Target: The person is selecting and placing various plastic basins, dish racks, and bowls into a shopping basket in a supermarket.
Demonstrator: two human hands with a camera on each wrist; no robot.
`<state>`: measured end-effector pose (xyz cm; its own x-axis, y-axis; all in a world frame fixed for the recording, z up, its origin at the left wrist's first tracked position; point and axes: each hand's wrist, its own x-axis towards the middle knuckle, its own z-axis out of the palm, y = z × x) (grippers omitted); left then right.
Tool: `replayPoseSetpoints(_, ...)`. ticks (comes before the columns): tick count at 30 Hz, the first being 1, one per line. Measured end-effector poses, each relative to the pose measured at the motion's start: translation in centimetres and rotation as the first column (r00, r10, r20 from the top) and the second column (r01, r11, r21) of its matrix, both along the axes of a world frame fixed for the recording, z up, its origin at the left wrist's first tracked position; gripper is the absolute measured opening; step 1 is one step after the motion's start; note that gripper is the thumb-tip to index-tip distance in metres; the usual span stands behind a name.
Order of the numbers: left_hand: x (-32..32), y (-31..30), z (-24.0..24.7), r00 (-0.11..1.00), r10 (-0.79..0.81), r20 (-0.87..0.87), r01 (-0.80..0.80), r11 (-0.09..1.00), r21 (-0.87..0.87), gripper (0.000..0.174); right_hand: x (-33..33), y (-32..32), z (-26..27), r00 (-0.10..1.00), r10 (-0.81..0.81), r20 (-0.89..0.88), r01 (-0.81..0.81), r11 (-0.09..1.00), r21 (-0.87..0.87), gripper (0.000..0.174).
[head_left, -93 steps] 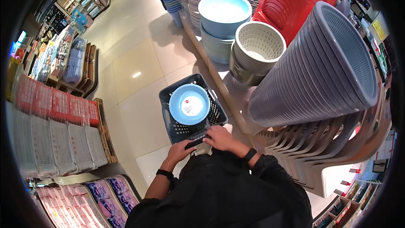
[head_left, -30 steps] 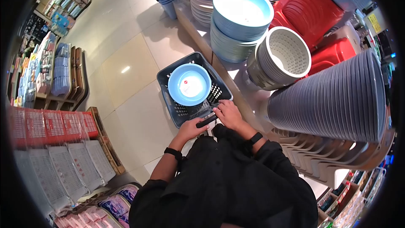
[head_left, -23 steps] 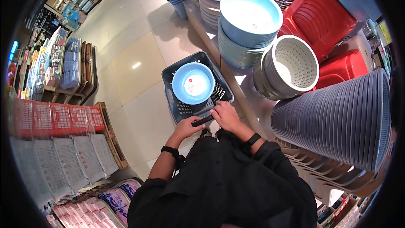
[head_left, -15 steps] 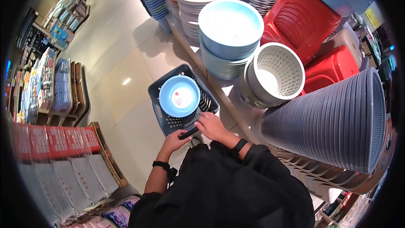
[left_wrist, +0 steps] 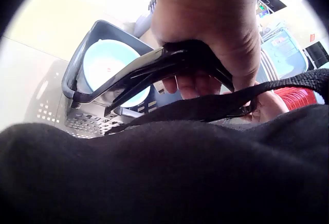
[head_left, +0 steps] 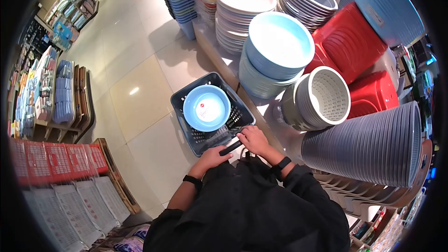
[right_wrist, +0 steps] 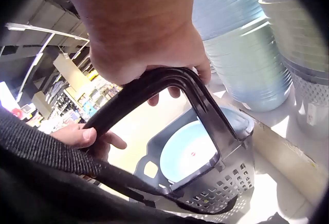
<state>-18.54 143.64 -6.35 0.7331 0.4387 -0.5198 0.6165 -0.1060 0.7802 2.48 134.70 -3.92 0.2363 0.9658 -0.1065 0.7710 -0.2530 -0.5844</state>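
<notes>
A dark grey perforated shopping basket (head_left: 239,114) is in front of my body in the head view. Inside it lies a round light-blue basin (head_left: 217,100) with a white label on its bottom. My left hand (head_left: 213,157) grips the near end of the black basket handle (head_left: 230,148). Farther along, my right hand (head_left: 255,140) has its fingers curled over the same handle. The left wrist view shows the left hand (left_wrist: 211,23) wrapped over the handle; in the right wrist view, the right hand (right_wrist: 154,54) lies across its bend. A black strap (left_wrist: 288,84) crosses close below.
A low display platform on the right bears stacked blue basins (head_left: 279,42), off-white perforated baskets (head_left: 329,95), red stools (head_left: 350,42) and a long grey nested stack (head_left: 359,147). Plastic-wrapped red crates (head_left: 60,158) stand on a pallet at left. Tiled floor (head_left: 140,98) runs ahead.
The display stacks and floor tiles have shifted down and toward me in the head view, with more red stools visible. Both hands stay on the handle, and the basin stays in the basket.
</notes>
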Motion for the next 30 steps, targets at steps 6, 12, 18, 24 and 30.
replayPoseSetpoints(6,0.0,2.7,0.5,0.997,-0.073,-0.035,0.073,0.997,-0.005,0.056,1.1,3.9,1.0,0.999,0.029,-0.041,-0.037,0.976,-0.212,0.04)
replayPoseSetpoints(12,0.6,5.0,0.0,0.986,-0.166,0.008,0.165,0.977,-0.132,0.056,5.4,11.7,-0.7,0.972,0.004,-0.234,-0.053,0.978,-0.202,0.043)
replayPoseSetpoints(18,-0.2,8.0,-0.9,0.971,0.083,0.225,0.056,0.833,-0.551,0.059,8.8,21.0,-7.8,0.957,-0.007,-0.29,-0.069,0.966,-0.25,0.064)
replayPoseSetpoints(24,-3.8,14.8,-5.5,0.579,0.798,-0.17,-0.74,0.426,-0.52,0.064,8.3,25.1,-17.4,0.885,-0.208,-0.417,0.01,0.903,-0.429,0.069)
replayPoseSetpoints(30,-1.9,13.9,-10.5,0.366,0.88,-0.302,-0.913,0.278,-0.298,0.064,7.6,22.6,-24.1,0.772,-0.557,-0.308,0.158,0.637,-0.755,0.072)
